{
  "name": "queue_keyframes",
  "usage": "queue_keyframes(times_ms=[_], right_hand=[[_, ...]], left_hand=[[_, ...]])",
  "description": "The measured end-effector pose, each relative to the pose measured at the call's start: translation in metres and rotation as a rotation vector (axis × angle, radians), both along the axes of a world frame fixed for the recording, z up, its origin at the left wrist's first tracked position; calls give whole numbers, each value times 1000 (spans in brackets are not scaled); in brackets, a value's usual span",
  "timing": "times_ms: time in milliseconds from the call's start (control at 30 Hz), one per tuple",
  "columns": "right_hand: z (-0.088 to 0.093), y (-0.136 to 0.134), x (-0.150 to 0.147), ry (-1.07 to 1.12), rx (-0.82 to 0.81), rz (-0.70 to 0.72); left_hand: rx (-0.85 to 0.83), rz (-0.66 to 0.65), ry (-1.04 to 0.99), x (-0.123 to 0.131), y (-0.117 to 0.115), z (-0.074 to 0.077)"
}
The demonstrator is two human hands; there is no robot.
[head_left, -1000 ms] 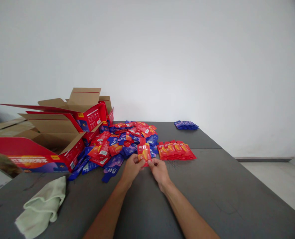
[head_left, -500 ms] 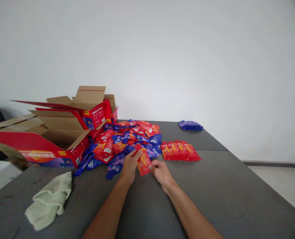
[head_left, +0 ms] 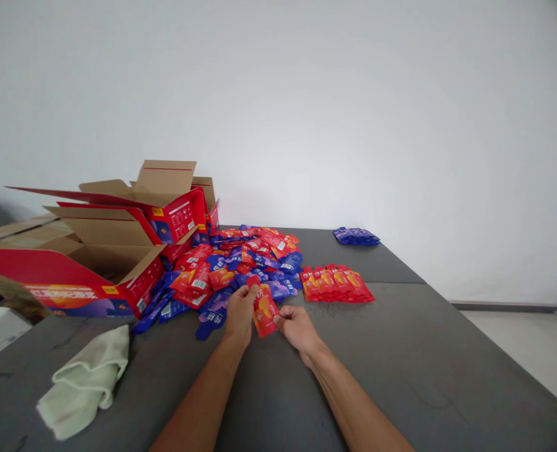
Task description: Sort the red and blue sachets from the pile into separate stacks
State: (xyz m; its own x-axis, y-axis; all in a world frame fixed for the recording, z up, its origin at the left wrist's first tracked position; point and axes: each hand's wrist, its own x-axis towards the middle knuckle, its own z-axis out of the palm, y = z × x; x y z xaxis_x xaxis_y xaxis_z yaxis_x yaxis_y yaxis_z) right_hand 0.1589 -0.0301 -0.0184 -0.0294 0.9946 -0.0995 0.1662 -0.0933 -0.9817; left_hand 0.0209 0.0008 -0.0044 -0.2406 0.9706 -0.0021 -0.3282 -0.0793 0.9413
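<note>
Between my hands is a red sachet (head_left: 264, 312) with an orange print, its front turned up toward me. My left hand (head_left: 241, 312) pinches its upper left edge, and my right hand (head_left: 298, 329) pinches the lower right edge. Just beyond lies a loose heap of red and blue sachets (head_left: 241, 257), jumbled over one another. To the right of the heap, a row of overlapping red sachets (head_left: 337, 284) lies fanned on the dark table (head_left: 382, 358). Farther back rests a small stack of blue sachets (head_left: 356, 236).
Open red cardboard boxes (head_left: 140, 285) with raised brown flaps stand at the left beside the heap. A crumpled pale green cloth (head_left: 88, 380) lies at the front left. White wall (head_left: 307, 113) rises behind the table, whose right edge drops to a light floor.
The red sachet has been turned slightly more upright and moved a little left and down with both hands. The view has shifted slightly to the right.
</note>
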Motion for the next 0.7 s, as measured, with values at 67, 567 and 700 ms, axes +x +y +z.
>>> queue_keyframes(times_ms=[67,567,700], right_hand=[[0,-2,-2,2,4,5],[4,17,32,-129,296,-325],[20,20,47,-342,377,-383]], left_hand=[[-12,35,57,-1,1,-2],[103,-281,237,42,-15,-9],[161,-249,448,64,-7,-8]])
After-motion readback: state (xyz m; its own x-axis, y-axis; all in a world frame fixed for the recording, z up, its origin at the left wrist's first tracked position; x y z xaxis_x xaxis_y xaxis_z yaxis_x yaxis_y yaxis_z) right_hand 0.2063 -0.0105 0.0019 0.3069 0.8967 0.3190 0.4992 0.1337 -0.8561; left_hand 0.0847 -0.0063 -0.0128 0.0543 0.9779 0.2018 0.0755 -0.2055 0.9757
